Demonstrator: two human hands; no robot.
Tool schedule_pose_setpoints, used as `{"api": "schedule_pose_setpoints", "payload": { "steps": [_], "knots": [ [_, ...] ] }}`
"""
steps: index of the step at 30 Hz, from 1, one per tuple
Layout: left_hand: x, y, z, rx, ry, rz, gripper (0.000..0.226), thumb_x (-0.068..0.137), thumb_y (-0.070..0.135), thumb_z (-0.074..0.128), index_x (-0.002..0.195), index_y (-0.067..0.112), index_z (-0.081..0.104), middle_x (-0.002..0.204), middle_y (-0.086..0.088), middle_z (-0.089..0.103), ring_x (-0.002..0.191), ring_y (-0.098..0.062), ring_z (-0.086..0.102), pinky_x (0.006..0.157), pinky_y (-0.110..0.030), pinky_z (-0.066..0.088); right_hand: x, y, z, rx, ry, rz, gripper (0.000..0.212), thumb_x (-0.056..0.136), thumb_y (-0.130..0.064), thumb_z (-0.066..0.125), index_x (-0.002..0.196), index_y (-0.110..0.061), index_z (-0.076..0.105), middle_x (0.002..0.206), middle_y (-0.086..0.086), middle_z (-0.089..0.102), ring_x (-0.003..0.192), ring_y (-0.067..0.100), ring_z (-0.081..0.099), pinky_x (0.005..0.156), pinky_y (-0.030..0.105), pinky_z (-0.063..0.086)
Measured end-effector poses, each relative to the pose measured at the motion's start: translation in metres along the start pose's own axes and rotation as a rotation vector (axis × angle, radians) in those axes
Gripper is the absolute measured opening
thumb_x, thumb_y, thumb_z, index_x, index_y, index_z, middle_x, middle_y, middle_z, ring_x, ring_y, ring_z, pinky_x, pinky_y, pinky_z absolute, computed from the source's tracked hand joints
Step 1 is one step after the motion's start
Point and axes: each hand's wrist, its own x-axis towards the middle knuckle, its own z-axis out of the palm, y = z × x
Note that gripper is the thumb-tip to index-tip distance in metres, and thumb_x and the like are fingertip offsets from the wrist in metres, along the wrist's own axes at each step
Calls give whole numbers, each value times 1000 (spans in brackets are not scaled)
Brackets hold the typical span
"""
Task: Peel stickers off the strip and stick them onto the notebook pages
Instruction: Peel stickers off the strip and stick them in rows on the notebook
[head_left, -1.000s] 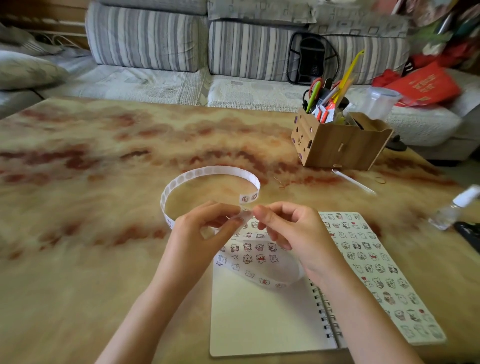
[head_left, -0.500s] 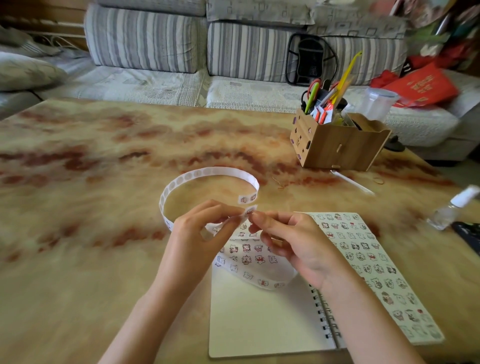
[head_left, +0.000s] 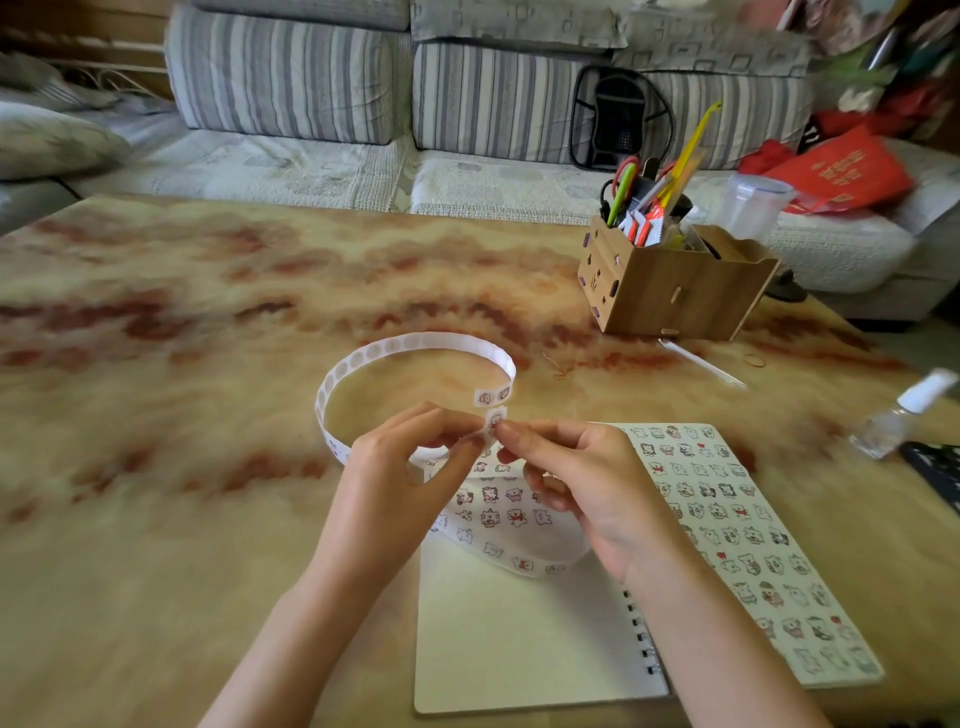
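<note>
A long white sticker strip curls in a loop on the table and runs back under my hands over the notebook. My left hand pinches the strip between thumb and fingers. My right hand pinches a small square sticker that stands up from the strip at my fingertips. The open spiral notebook lies below my hands; its left page is blank low down with stickers near the top, and its right page is covered with several small cartoon stickers.
A wooden desk organiser with scissors and pens stands at the back right. A thin white stick lies in front of it. A small clear bottle and a dark object lie at the right edge. A striped sofa runs behind the table.
Both hands rose slightly and drew together. My right fingertips now hold a sticker lifted upright off the strip, where before they were only picking at the strip's edge.
</note>
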Motion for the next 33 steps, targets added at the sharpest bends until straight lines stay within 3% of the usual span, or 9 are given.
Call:
{"api": "schedule_pose_setpoints", "payload": {
  "steps": [5,10,16,27,33],
  "knots": [
    [0,-3,2,84,36,73,10,83,18,70,89,25,72,83,17,65,81,-5,63,69,-21,48,-1,0,0,-20,51,-1,16,73,-20,78,83,-8,76,66,0,69,50,8,44,41,14,31],
    [-1,-4,4,148,107,136,10,82,19,66,89,21,72,88,18,64,83,0,62,60,-20,48,-1,2,1,-50,70,49,21,73,-26,78,82,-7,75,66,-1,69,50,9,46,42,15,32],
    [0,-7,4,180,130,216,13,86,26,61,90,21,72,87,15,62,80,-13,60,67,-29,48,0,1,1,29,21,94,20,77,-22,75,86,-4,75,70,3,70,50,9,45,41,15,29],
    [1,-11,5,113,123,180,9,83,18,67,89,25,70,87,16,62,79,0,57,68,-12,42,0,2,1,24,18,91,17,74,-24,77,85,-11,77,69,-2,69,55,9,46,49,18,31],
    [-1,-10,4,112,101,135,8,82,17,66,86,20,72,85,15,64,81,-2,62,71,-23,49,0,0,-1,-16,3,61,8,79,-20,73,82,-13,74,68,-4,65,52,8,46,44,16,30]
  ]
}}
